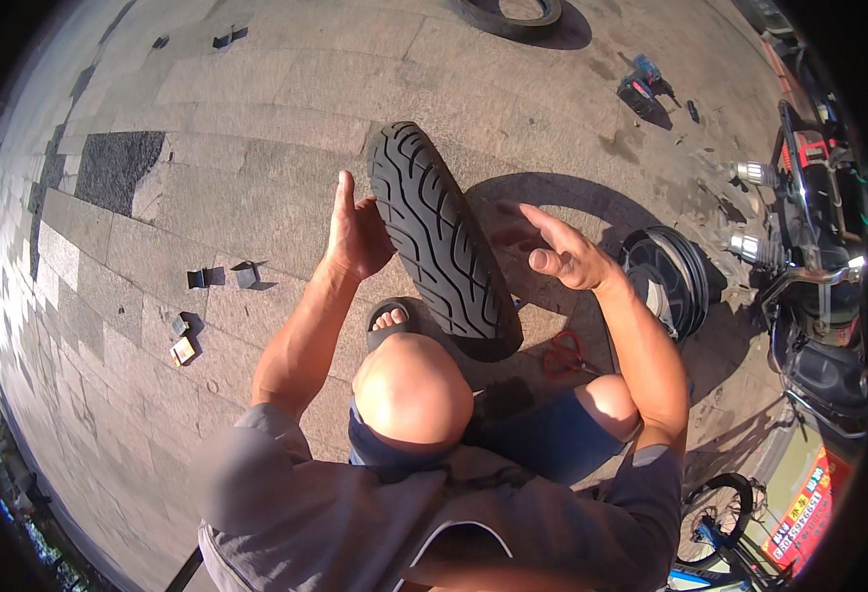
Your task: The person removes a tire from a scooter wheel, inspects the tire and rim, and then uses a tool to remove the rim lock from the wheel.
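A black motorcycle tyre [442, 232] stands upright on its tread in front of me, its grooved top facing up, between my two hands. My left hand [360, 235] is beside its left sidewall, thumb raised, the fingers flat and partly hidden at the tyre's edge; whether they touch it I cannot tell. Apart from the tyre on the right, my right hand [567, 255] is open, fingers stretched toward it and nothing in the palm. Red-handled scissors [564, 357] lie on the paving below my right hand. A wheel rim [688, 281] rests beyond my right forearm.
Another tyre [508, 22] lies at the far edge. A blue cordless drill [643, 91] sits on the ground at the far right. Parked motorcycles [809, 266] line the right side. Several small pieces, including a small box [182, 350], are scattered on the left paving.
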A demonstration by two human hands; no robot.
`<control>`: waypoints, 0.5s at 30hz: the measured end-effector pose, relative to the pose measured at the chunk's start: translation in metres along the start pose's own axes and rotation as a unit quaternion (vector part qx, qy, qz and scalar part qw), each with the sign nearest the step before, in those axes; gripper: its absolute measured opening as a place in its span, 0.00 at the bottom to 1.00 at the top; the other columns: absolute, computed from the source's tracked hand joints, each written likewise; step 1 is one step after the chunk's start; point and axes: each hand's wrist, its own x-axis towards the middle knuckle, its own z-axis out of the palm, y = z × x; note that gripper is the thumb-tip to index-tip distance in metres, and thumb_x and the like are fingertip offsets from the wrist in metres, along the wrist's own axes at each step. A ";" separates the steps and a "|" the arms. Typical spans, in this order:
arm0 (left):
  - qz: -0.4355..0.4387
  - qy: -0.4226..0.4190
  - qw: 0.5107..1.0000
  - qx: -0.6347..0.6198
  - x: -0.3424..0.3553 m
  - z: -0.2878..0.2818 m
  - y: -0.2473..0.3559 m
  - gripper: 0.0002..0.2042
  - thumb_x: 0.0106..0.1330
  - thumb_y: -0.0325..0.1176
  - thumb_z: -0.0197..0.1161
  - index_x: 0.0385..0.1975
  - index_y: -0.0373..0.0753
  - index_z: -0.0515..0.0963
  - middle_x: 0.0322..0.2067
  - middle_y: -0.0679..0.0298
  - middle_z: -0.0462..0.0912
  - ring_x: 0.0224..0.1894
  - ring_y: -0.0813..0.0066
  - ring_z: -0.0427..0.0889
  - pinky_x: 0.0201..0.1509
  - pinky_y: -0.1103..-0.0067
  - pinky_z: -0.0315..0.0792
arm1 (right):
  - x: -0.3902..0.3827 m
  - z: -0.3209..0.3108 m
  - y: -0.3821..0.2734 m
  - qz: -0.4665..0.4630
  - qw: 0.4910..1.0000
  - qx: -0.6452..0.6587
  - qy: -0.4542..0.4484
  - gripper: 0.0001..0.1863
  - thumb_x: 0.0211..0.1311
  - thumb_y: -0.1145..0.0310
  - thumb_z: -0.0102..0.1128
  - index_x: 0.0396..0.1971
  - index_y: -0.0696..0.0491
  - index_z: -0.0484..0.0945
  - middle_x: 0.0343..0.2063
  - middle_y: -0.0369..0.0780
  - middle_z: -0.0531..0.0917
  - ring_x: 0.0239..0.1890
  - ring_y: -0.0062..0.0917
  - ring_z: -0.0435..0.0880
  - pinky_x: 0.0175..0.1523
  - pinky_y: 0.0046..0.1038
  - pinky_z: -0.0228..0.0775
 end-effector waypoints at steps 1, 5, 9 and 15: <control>-0.004 0.037 0.999 0.005 -0.004 0.005 -0.003 0.39 0.64 0.69 0.47 0.62 0.39 0.70 0.57 0.55 0.77 0.58 0.57 0.75 0.65 0.58 0.66 | 0.001 0.003 -0.003 -0.004 1.000 0.007 -0.003 0.52 0.58 0.42 0.66 0.68 0.65 0.53 0.57 0.48 0.74 0.62 0.32 0.72 0.67 0.35 0.60; -0.046 -0.055 0.997 -0.001 -0.001 0.016 -0.004 0.37 0.63 0.63 0.56 0.61 0.37 0.69 0.56 0.52 0.77 0.57 0.57 0.77 0.62 0.57 0.70 | -0.004 -0.003 0.013 0.008 0.999 -0.030 0.008 0.51 0.59 0.41 0.64 0.67 0.65 0.55 0.57 0.48 0.74 0.62 0.32 0.71 0.68 0.34 0.58; -0.058 -0.097 0.991 0.072 0.010 0.058 -0.017 0.33 0.64 0.57 0.61 0.59 0.36 0.71 0.54 0.53 0.78 0.55 0.59 0.78 0.63 0.61 0.70 | -0.006 -0.001 -0.010 0.000 0.999 -0.051 -0.016 0.51 0.57 0.36 0.62 0.65 0.66 0.60 0.59 0.46 0.73 0.62 0.30 0.70 0.67 0.33 0.57; -0.048 -0.153 0.969 0.189 0.019 0.110 -0.025 0.33 0.62 0.43 0.67 0.64 0.38 0.62 0.53 0.54 0.76 0.57 0.57 0.77 0.56 0.56 0.74 | -0.057 -0.040 -0.003 -0.024 0.993 -0.080 0.086 0.43 0.61 0.41 0.61 0.62 0.64 0.65 0.54 0.43 0.76 0.58 0.28 0.73 0.64 0.30 0.62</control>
